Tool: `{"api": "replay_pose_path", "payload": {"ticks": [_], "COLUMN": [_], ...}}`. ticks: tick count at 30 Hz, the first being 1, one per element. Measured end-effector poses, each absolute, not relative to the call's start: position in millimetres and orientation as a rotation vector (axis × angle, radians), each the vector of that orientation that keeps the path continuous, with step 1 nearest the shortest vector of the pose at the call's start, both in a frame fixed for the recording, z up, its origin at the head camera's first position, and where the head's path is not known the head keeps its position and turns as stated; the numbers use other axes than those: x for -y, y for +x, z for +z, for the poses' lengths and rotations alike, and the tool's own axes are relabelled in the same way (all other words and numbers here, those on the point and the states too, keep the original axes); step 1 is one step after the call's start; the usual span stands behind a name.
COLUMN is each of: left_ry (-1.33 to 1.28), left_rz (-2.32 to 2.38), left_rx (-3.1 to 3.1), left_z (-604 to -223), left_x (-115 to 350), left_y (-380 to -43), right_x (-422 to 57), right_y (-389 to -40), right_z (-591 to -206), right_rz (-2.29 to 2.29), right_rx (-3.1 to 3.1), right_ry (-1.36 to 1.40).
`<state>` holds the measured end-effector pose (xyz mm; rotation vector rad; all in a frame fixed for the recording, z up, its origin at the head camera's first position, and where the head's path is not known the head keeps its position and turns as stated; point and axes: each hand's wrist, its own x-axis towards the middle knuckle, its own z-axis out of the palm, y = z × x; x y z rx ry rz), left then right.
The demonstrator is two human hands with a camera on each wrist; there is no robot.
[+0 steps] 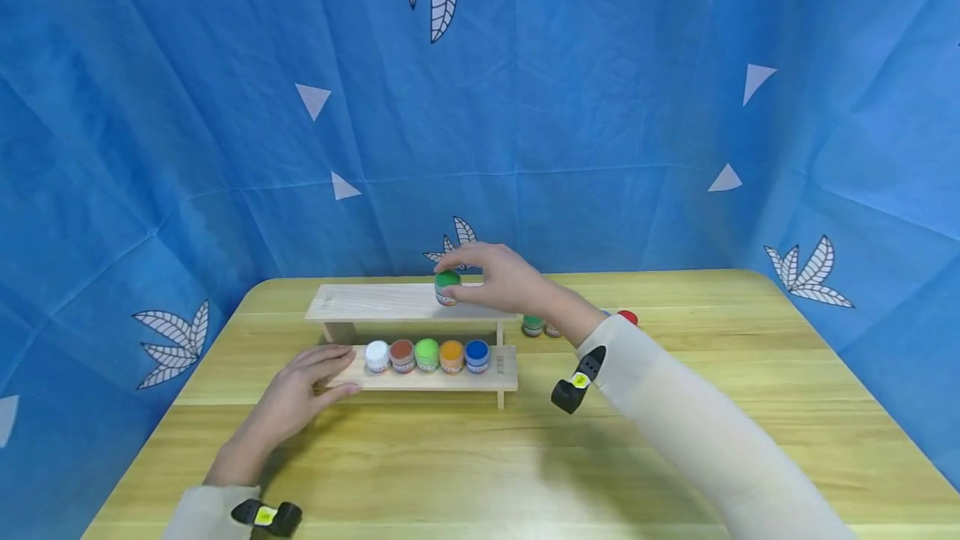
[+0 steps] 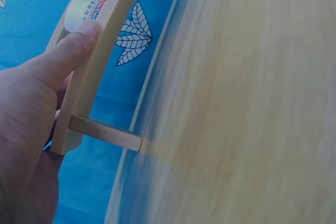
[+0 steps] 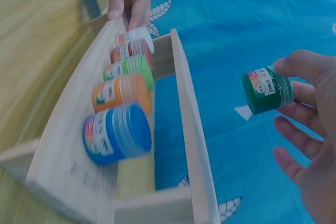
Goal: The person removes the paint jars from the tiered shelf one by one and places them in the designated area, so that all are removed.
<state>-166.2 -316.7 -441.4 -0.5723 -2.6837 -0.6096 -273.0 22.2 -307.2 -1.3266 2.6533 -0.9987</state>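
My right hand [image 1: 501,280] pinches a dark green paint jar [image 1: 446,291] between thumb and fingers, over the upper shelf of a two-tier wooden rack [image 1: 375,300]. In the right wrist view the jar [image 3: 262,90] lies on its side relative to the picture, its label showing. Whether its base touches the shelf I cannot tell. At the rack's left end my left hand [image 1: 303,382] grips the lower shelf [image 2: 89,87], thumb along its front edge. Beside those fingers a row begins on that shelf: white [image 1: 377,356], brown [image 1: 402,356], light green [image 1: 427,355], orange [image 1: 452,356] and blue [image 1: 477,356] jars.
Right of the rack, more paint jars stand on the wooden table [image 1: 637,457], among them a green jar [image 1: 532,325] and a red one [image 1: 628,317]. My right forearm partly hides that group. A blue patterned cloth [image 1: 570,107] hangs behind the table.
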Motion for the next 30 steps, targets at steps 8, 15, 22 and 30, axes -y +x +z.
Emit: {"api": "replay_pose_path", "payload": {"ticks": [8,15,22,30], "left_ry": [-0.565,-0.556,-0.561,-0.552], "left_rz": [-0.609,-0.616,-0.615,-0.624], "left_rx": [2.686,2.698,2.688,2.697], "left_z": [-442.5,-442.3,-442.2,-441.2], "left_x": [317.7,317.4,315.3,313.7], "left_y": [-166.3,-165.7,-165.0,-164.1], "right_x": [-51.2,-73.5,-94.4,-112.2], "right_y": [-270.0,-261.3,-255.5,-251.6], "right_z": [-313.5,-321.5,-330.5,-338.2], "right_rz": [-1.006,-1.01,-1.057,-1.075], "right_rx": [-2.695,-2.745,-2.764,-2.799], "right_ry": [-1.279,-1.175,-1.124,-1.078]}}
